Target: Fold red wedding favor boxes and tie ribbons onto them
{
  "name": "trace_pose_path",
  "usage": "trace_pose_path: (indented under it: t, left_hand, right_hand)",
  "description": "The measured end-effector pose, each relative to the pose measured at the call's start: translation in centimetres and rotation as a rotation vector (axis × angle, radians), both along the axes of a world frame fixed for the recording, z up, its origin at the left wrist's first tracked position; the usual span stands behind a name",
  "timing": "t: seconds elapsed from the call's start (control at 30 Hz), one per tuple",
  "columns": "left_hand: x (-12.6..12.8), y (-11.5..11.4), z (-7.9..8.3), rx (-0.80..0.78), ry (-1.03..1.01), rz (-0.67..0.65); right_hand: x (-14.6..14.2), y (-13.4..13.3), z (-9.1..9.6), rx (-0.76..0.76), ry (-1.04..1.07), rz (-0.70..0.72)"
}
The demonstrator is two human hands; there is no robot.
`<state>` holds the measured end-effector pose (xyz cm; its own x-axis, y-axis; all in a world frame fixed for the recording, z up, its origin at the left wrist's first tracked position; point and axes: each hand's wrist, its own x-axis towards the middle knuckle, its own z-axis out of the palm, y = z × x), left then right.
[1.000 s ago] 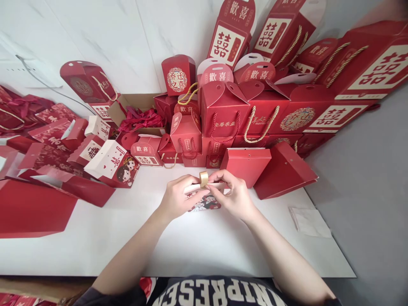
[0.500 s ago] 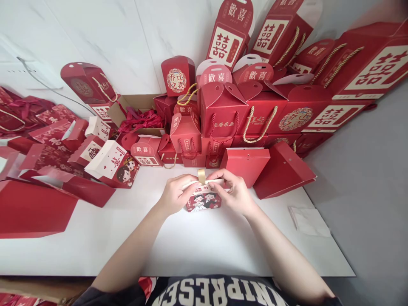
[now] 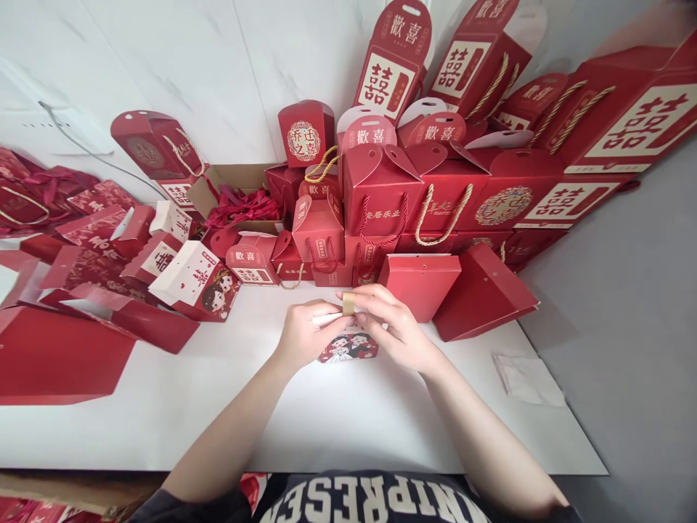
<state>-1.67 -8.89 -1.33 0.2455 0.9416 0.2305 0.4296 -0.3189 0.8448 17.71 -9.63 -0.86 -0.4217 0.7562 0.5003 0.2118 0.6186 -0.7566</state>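
A small red gift box (image 3: 348, 349) with a cartoon bride and groom on its front stands on the white table in front of me. A short gold ribbon loop (image 3: 348, 303) sticks up from its pale top edge. My left hand (image 3: 306, 335) pinches that top edge from the left, thumb in front and fingers behind. On the right side, my right hand (image 3: 396, 330) bends round the top, its thumb near the edge and its index finger reaching behind the gold loop. Both hands cover much of the box's upper part.
Stacked red gift boxes (image 3: 381, 196) with rope handles line the wall. Two red boxes (image 3: 422, 283) stand close behind my right hand. Open red boxes (image 3: 147, 316) crowd the left, near a carton of red ribbons (image 3: 245, 207). White tissues (image 3: 528, 378) lie at right.
My right fingers have shifted up and left, stretching behind the gold loop. The box stays in place, and its top edge is more covered now.
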Motion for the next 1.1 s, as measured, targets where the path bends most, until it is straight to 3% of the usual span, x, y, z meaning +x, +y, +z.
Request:
trace_pose_path:
  t: [0.17, 0.27, 0.4, 0.57, 0.7, 0.83, 0.9, 0.97, 1.03, 1.1]
  left_hand:
    - [0.0, -0.3, 0.3, 0.064, 0.007, -0.074]
    - [0.3, -0.3, 0.3, 0.047, -0.014, -0.046]
    - [-0.7, 0.2, 0.4, -0.134, -0.017, -0.009]
    - [-3.8, 0.5, 0.2, -0.469, 0.124, -0.242]
    - [-5.3, -0.3, -0.1, -0.469, 0.183, -0.258]
    - [-7.5, -1.4, 0.5, -0.576, 0.133, -0.261]
    - [-9.5, -2.0, 1.3, -0.588, 0.044, -0.145]
    - [-12.1, -2.4, 2.7, -0.500, -0.038, 0.069]
    - [-14.9, -2.7, 4.9, -0.230, -0.142, 0.367]
    - [-17.3, -2.8, 7.9, 0.166, -0.326, 0.669]
  right_hand:
    - [-0.1, -0.4, 0.0, -0.062, 0.023, -0.043]
    - [0.0, -0.6, 0.3, -0.054, 0.026, -0.042]
    - [0.8, -1.1, 0.5, -0.011, 0.014, -0.121]
    - [1.8, -1.6, -1.3, 0.059, 0.049, -0.268]
    - [2.1, -1.9, -2.7, 0.110, 0.067, -0.298]
    - [2.0, -2.2, -2.8, 0.145, 0.095, -0.288]
    - [2.0, -2.3, -2.7, 0.155, 0.122, -0.296]
    - [1.9, -2.4, -2.7, 0.155, 0.135, -0.310]
    - [1.9, -2.5, -2.8, 0.142, 0.134, -0.310]
    - [1.7, -2.6, -3.0, 0.127, 0.126, -0.291]
